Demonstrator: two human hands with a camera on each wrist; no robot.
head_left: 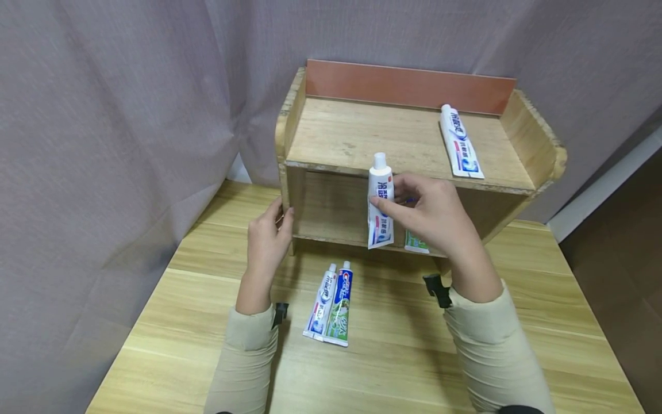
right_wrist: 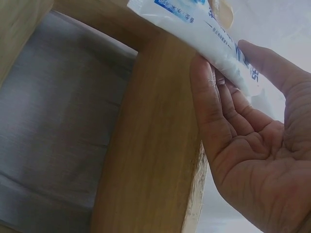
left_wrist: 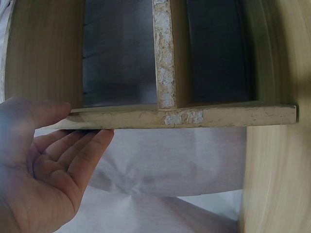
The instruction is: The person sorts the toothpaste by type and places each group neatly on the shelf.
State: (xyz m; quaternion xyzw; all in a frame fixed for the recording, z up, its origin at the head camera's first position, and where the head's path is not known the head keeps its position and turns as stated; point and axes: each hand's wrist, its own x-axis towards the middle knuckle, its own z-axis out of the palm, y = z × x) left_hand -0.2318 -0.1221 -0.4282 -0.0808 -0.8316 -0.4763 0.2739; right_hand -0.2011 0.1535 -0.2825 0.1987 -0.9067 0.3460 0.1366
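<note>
My right hand [head_left: 431,213] pinches a white toothpaste tube [head_left: 381,213] between thumb and fingers, cap up, in front of the wooden shelf's top board. The right wrist view shows the same toothpaste tube [right_wrist: 214,53] with the thumb on one face and fingertips on the other. My left hand [head_left: 269,233] grips the front edge of the shelf's left side panel [left_wrist: 121,118], thumb on one face and fingers on the other. Another white tube [head_left: 460,144] lies on the top board at the right. Behind my right hand, a green tube [head_left: 416,242] shows partly on the lower board.
On the wooden table [head_left: 196,322], a white tube [head_left: 322,305] and a blue and green tube [head_left: 340,307] lie side by side before the shelf [head_left: 357,132]. A grey curtain [head_left: 129,115] hangs behind, and a brown panel [head_left: 620,253] stands at the right.
</note>
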